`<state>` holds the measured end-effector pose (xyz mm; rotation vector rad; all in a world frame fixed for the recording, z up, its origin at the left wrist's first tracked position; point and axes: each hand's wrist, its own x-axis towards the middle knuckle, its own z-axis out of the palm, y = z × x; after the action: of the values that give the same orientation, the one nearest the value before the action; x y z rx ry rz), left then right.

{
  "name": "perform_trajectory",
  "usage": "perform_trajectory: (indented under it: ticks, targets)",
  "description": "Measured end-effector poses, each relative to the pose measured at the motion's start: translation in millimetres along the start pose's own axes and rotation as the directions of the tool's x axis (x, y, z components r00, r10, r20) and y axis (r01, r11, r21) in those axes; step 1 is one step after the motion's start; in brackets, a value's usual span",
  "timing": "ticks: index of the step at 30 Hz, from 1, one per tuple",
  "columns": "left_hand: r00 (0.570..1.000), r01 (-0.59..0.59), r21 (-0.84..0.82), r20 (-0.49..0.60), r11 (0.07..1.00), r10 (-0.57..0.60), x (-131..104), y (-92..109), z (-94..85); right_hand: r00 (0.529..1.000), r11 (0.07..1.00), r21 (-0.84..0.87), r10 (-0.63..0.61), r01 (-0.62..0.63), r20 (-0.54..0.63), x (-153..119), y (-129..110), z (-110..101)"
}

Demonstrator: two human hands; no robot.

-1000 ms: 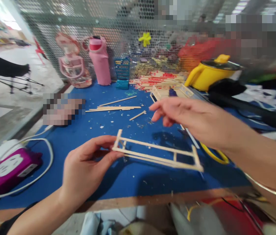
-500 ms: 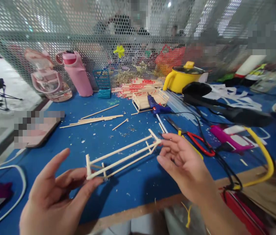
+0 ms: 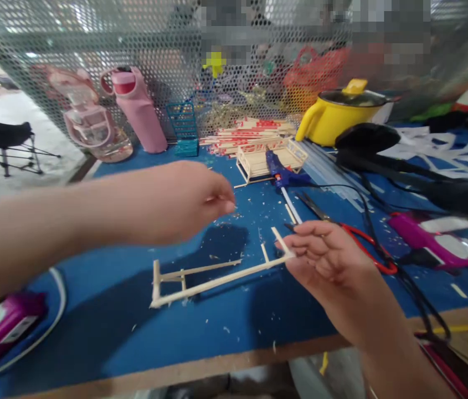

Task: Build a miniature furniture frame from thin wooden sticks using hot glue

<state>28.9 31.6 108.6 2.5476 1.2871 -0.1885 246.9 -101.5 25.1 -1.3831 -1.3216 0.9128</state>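
Observation:
A frame of pale wooden sticks (image 3: 221,281) is low over the blue table, its right end pinched between the thumb and fingers of my right hand (image 3: 325,260). Short sticks rise from both its ends. My left hand (image 3: 184,205) is in the air above and beyond the frame, apart from it. Its fingers are curled toward the thumb, and I see nothing in them. To its right, a blue glue gun (image 3: 280,172) with a white glue stick leans against a small stick-built tray (image 3: 254,160). My left forearm covers the table's left part.
Red-handled scissors (image 3: 369,244) and black cables lie right of my right hand. Behind are a yellow pot (image 3: 337,116), clear glue sticks (image 3: 333,172), a stick pile (image 3: 250,133), a teal mini chair (image 3: 184,130) and a pink bottle (image 3: 142,116). A perforated metal screen (image 3: 142,44) stands at the back.
My left hand has let go of the frame's left end and swung up and forward over the table. The frame's left end has lowered. My right hand still holds the other end.

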Motion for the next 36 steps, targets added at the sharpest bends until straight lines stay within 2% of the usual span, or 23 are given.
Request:
perform_trajectory:
  ticks: [2, 4, 6, 9, 12, 17, 19, 24, 28, 31, 36]
  targets:
    - [0.982, -0.053, 0.048, 0.185, 0.997, 0.044, 13, 23, -24.0, 1.0, 1.0, 0.0, 0.006, -0.006, -0.005, 0, 1, 0]
    - [0.933, -0.097, 0.037, 0.35, 0.995, 0.079, 25, 37, -28.7, 1.0, 1.0, 0.002, 0.019, -0.019, -0.007, 0, 3, 0]
    - [0.897, -0.111, 0.051, 0.436, 0.993, 0.078, 33, 45, -18.6, 0.999, 0.999, -0.002, 0.034, -0.034, -0.008, -1, 4, 1]
    - [0.869, -0.095, 0.106, 0.493, 0.99, 0.031, 35, 52, 3.8, 0.999, 0.999, 0.001, 0.051, -0.051, -0.002, -3, 5, 2]
    - [0.842, -0.072, 0.099, 0.539, 0.992, 0.007, 35, 53, 17.2, 0.998, 0.998, 0.003, 0.062, -0.062, 0.005, -4, 6, 4]
    - [0.806, -0.058, -0.088, 0.584, 0.994, 0.099, 35, 42, 23.0, 0.998, 0.997, -0.025, 0.07, -0.07, -0.003, -4, 6, 3]
    - [0.803, -0.036, -0.161, 0.582, 0.986, 0.125, 33, 37, 23.9, 0.998, 0.996, -0.062, 0.059, -0.06, -0.011, -3, 4, 3]
    - [0.859, 0.042, -0.318, 0.496, 0.947, 0.128, 17, 32, 23.8, 1.0, 0.996, -0.085, 0.027, -0.028, -0.012, -2, -3, 6]
    - [0.911, -0.023, -0.377, 0.373, 0.926, 0.175, 5, 32, 20.2, 1.0, 0.997, -0.066, 0.029, -0.03, -0.004, -2, -6, 8]
    - [0.91, -0.003, -0.45, 0.369, 0.893, 0.189, -1, 33, 16.6, 0.999, 0.998, -0.055, 0.044, -0.043, 0.004, -3, -7, 9]
    - [0.899, 0.072, -0.618, 0.379, 0.783, 0.217, -7, 34, 13.6, 0.998, 0.997, -0.043, 0.059, -0.057, 0.037, -4, -8, 9]
